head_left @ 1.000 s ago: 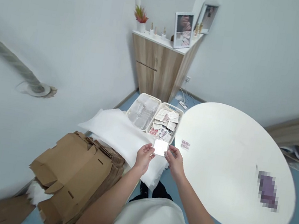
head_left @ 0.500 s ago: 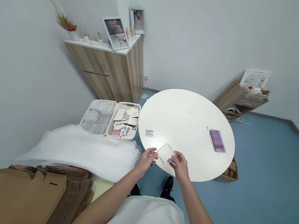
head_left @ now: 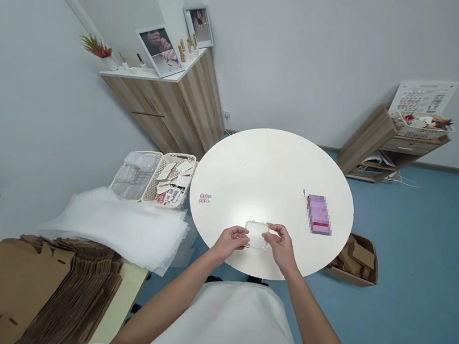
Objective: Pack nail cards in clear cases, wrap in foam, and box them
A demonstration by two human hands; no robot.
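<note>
A clear plastic case (head_left: 256,236), shallow and rectangular, is held between my two hands over the near edge of the round white table (head_left: 274,161). My left hand (head_left: 232,242) grips its left side, fingers closed on the rim. On the opposite side my right hand (head_left: 281,247) pinches the right edge between thumb and fingers. A small sheet of pink oval pieces (head_left: 205,199) lies on the table, to the left of my hands. To the right rests a purple item (head_left: 319,215), blurred out by pixels, with a tiny dark object (head_left: 304,192) beside it.
At the left stand a basket of clear plastic cases (head_left: 136,175) and a basket of printed cards (head_left: 173,181). White foam sheets (head_left: 122,222) and flat cardboard boxes (head_left: 23,285) lie nearer me. An open carton (head_left: 353,279) sits on the floor at right.
My left hand has come onto the clear case, which my right hand alone gripped before. The case has turned from a diamond angle to square with me. My view has shifted right.
</note>
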